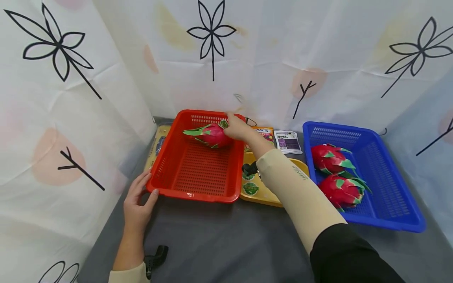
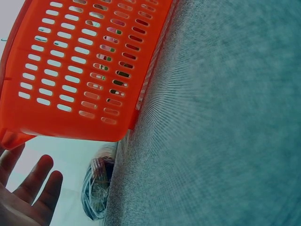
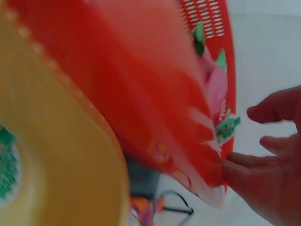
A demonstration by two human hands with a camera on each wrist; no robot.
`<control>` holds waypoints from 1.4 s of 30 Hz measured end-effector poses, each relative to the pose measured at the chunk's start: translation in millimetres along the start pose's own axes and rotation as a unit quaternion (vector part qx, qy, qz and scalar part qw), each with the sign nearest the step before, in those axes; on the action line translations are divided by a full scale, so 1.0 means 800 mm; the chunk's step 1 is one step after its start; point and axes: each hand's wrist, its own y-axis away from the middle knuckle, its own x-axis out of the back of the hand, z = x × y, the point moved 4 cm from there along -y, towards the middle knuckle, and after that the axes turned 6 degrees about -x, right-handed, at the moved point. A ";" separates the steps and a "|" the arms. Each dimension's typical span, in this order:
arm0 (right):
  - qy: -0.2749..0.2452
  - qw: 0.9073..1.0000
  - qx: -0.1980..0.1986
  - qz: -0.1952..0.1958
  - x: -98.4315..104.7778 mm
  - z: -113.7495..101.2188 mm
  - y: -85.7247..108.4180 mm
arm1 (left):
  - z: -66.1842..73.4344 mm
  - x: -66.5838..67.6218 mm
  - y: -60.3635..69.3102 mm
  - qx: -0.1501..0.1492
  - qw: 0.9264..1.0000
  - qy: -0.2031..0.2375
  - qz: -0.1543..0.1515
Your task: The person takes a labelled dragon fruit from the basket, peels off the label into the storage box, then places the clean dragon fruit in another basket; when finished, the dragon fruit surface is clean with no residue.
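A red basket (image 1: 201,173) holds one dragon fruit (image 1: 214,135) near its back edge. My right hand (image 1: 238,127) is at the basket's back right corner beside the fruit's stem end; in the right wrist view the hand (image 3: 277,155) has its fingers spread and extended, some at the rim, with a gap to the fruit (image 3: 216,89). At the front left corner my left hand (image 1: 138,200) touches the rim with thumb and fingers apart. The left wrist view has that hand (image 2: 33,193) below the basket's corner (image 2: 66,127), its fingers loosely extended.
A blue basket (image 1: 393,196) on the right contains two dragon fruits (image 1: 341,190). Between the baskets stands a yellow tray (image 1: 262,194) with green-labelled items, partly under my right arm. Behind it lie a white packet (image 1: 288,142) and a colourful one (image 1: 265,134). A yellow packet (image 1: 155,149) lies left of the red basket.
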 end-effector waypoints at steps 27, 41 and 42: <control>-0.113 0.951 -0.122 -0.262 -0.035 -0.003 0.010 | -0.003 -0.003 0.002 -0.015 1.000 0.009 0.005; 0.064 0.984 0.091 -0.139 -0.043 -0.021 0.003 | -0.004 -0.001 0.002 -0.012 1.000 0.003 0.006; 0.064 0.982 0.106 -0.141 -0.046 -0.020 0.002 | -0.004 -0.001 0.002 -0.012 1.000 0.004 0.005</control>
